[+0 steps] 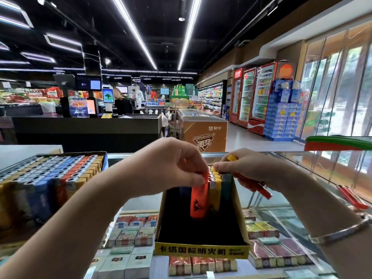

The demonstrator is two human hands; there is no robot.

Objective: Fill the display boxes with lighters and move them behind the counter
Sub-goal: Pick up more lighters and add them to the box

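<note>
Pinched between thumb and fingertips of the left hand [173, 164]: one orange lighter [198, 196], upright, its top held, its base low in the display box [201, 249]. Right hand [251, 168]: fingertips curled onto the tops of the yellow lighters [215, 190] at the box's far end, with several spare red lighters [253, 186] and a yellow one clasped against the palm. A silver bangle [340, 232] sits on that wrist.

Progress, as judged: early in this box. Only the far rows hold stock, namely orange, yellow, a green lighter and some dark ones; the black near half stands unfilled. Filling goes on; nothing in view shows a box moved behind the counter.

Left: full tray of lighters [50, 174], ranked by colour in grey, blue, orange and yellow, resting on the counter well apart from the box.

Centre: glass counter top [141, 204], with cigarette packs [128, 236] shelved beneath it. The box stands directly on the glass.

Right: one loose red lighter [352, 198] lying on the glass, near the right wrist.

Room: supermarket. A dark checkout counter [86, 125] with screens and a person behind it stands at left, an ice-cream chest freezer [203, 129] at centre, red drinks fridges [253, 95] and stacked blue cartons at right, beside glazed doors. Strip lights run across a black ceiling.
</note>
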